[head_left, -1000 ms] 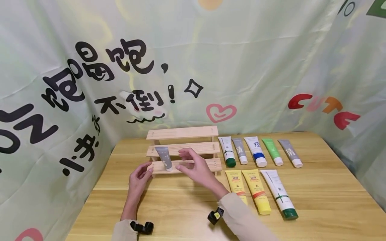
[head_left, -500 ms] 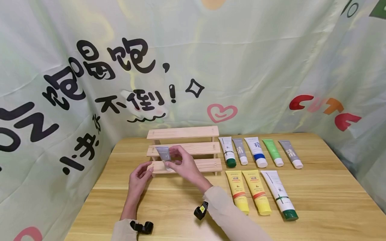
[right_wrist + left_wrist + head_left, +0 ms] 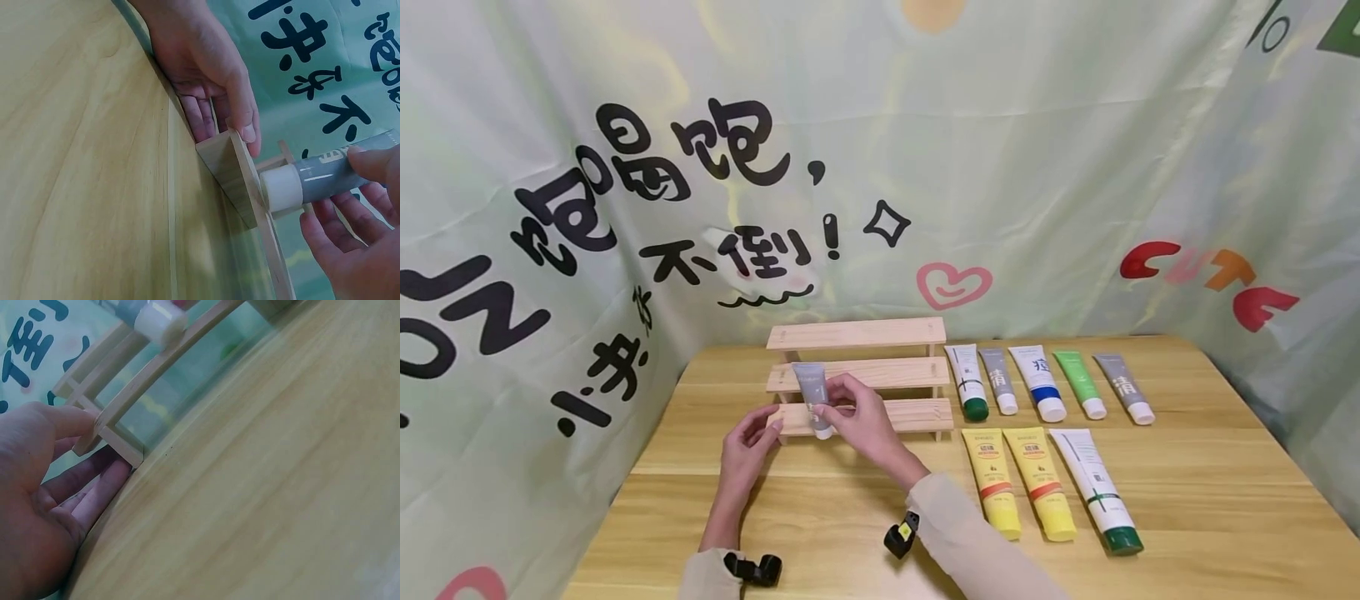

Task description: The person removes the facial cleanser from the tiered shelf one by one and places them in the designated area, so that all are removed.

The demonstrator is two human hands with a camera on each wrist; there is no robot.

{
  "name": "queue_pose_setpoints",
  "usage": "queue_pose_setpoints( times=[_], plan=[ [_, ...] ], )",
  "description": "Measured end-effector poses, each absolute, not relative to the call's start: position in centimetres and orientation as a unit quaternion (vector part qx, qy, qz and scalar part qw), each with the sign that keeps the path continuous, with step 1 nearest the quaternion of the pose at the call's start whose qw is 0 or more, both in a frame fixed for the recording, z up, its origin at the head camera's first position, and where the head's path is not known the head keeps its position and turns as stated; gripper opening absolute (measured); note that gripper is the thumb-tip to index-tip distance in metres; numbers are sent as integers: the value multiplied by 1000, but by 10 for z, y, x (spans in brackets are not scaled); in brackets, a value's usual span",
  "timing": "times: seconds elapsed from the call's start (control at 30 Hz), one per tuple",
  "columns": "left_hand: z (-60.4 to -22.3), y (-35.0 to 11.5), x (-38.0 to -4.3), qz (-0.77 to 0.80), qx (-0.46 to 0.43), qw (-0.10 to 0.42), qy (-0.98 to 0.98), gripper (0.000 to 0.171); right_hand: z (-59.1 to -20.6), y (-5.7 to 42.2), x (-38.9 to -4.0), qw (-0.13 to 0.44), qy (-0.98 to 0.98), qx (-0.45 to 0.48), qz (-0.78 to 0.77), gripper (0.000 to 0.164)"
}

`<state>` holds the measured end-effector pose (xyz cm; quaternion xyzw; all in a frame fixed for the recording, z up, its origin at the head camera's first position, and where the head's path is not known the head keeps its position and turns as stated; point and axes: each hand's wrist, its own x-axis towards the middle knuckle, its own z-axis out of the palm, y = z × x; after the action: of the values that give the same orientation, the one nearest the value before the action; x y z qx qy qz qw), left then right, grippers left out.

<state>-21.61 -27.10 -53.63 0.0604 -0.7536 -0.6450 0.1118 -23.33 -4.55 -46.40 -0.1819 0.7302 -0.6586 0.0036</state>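
My right hand (image 3: 865, 423) pinches a small grey tube (image 3: 812, 393) with a white cap, thumb on the near side and fingers behind. The tube stands cap-down, slightly tilted, at the front edge of the lowest step of a three-step wooden display rack (image 3: 895, 414). In the right wrist view the white cap (image 3: 281, 189) is right by the board; whether it touches, I cannot tell. My left hand (image 3: 748, 447) grips the rack's left end. In the left wrist view its thumb (image 3: 72, 421) lies on the board end, with fingers by the leg.
Right of the rack, a back row holds a white-and-green tube (image 3: 966, 382), grey tubes (image 3: 1124, 388), a white-and-blue tube (image 3: 1038, 383) and a green tube (image 3: 1080, 384). In front lie two yellow tubes (image 3: 1040, 483) and a larger white-and-green tube (image 3: 1096, 490). A printed curtain (image 3: 1037, 208) hangs behind.
My right hand has moved left and taken hold of the grey tube, which has shifted slightly toward me on the lowest step. My left hand has stayed at the rack's end.
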Motion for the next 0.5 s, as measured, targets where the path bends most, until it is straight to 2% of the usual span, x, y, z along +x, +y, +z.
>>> queue_pose_setpoints(
  times=[0.5],
  plan=[
    [-535, -273, -215, -646, 58, 111, -753, 35, -451, -12, -212, -17, 731, -192, -655, 25]
  ],
)
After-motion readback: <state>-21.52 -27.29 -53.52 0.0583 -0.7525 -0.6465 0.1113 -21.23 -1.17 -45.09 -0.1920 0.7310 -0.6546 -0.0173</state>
